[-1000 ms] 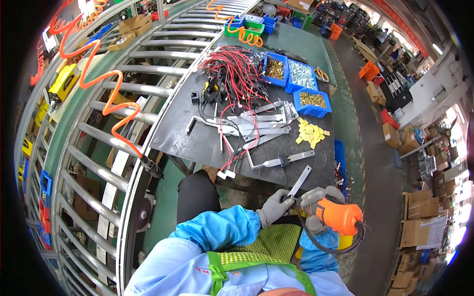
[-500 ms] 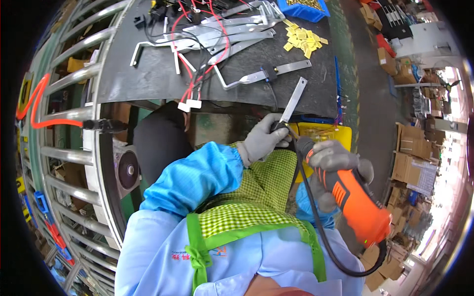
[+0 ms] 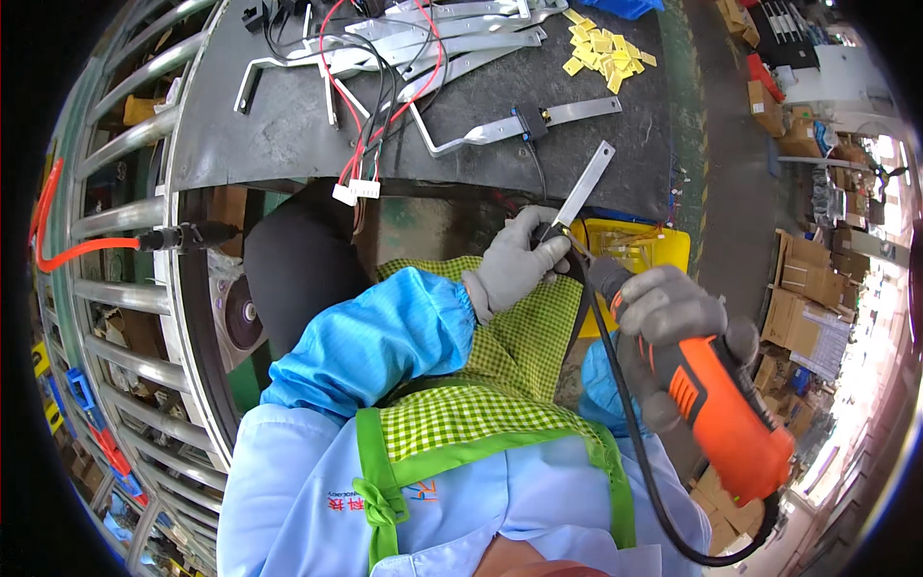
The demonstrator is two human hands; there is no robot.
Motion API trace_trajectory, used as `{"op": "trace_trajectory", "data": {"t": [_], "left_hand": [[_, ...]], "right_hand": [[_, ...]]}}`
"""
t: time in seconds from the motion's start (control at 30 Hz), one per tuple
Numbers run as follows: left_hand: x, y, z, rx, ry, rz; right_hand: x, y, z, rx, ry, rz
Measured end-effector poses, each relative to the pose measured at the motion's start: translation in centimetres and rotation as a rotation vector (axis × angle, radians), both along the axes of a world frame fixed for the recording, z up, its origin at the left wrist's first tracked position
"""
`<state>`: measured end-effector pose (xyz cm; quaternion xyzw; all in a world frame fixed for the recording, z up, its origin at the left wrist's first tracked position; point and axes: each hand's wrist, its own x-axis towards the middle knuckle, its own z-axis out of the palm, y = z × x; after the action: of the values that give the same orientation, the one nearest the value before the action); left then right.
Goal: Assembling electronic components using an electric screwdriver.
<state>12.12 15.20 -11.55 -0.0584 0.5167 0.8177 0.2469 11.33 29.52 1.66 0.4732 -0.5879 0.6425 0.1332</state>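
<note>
My left hand (image 3: 517, 262), in a grey glove, is closed around the lower end of a flat metal bar (image 3: 587, 183) that has a hole at its free tip. A small black part (image 3: 551, 231) sits on the bar by my fingertips. My gloved right hand (image 3: 670, 313) grips an orange and black corded power screwdriver (image 3: 723, 409). Its narrow nose points up and left toward the black part; whether it touches cannot be made out. A black cord (image 3: 630, 423) loops down from the tool's rear and up past my left hand.
On the dark bench (image 3: 231, 144) lie bent metal bars (image 3: 461, 48), red and black wires with white connectors (image 3: 356, 190), yellow pieces (image 3: 608, 53) and a bar with a black block (image 3: 529, 122). A yellow bin (image 3: 678, 252) is below its edge. Metal rails (image 3: 125, 297) stand at left.
The bench and its things sit higher in the picture. The screwdriver's body and my right hand have shifted slightly right and down. Both hands keep their holds.
</note>
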Motion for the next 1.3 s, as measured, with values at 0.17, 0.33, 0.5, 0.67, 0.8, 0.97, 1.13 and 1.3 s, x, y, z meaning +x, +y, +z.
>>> {"op": "trace_trajectory", "data": {"t": [0.17, 0.33, 0.5, 0.67, 0.8, 0.97, 1.13, 1.3], "left_hand": [[-0.4, 0.1, 1.5, -0.059, -0.083, -0.003], [-0.1, 0.2, 1.5, -0.065, -0.057, 0.032], [-0.2, 0.2, 0.9, -0.067, -0.028, 0.035], [-0.3, 0.2, 1.8, -0.101, -0.034, 0.046], [-0.2, 0.1, 1.6, -0.097, -0.031, 0.04], [-0.2, 0.1, 2.0, -0.09, -0.039, 0.063], [0.0, 0.5, 1.3, -0.028, -0.038, 0.083], [-0.3, -0.1, 2.0, -0.11, -0.045, 0.041]], "right_hand": [[-0.6, -1.8, 0.2, -0.146, -0.073, -0.138], [-0.9, -2.6, 0.5, -0.125, -0.12, -0.217], [-2.2, -3.0, 1.1, 0.021, -0.038, -0.122], [-2.8, -2.0, 1.6, 0.158, -0.078, 0.0], [-2.4, -2.6, 1.0, 0.003, -0.11, -0.057], [-2.3, -2.8, 0.7, 0.018, -0.114, -0.037], [-1.6, -3.6, 0.4, -0.059, -0.133, -0.068], [-1.6, -3.8, 0.7, -0.051, -0.181, -0.133]]}}
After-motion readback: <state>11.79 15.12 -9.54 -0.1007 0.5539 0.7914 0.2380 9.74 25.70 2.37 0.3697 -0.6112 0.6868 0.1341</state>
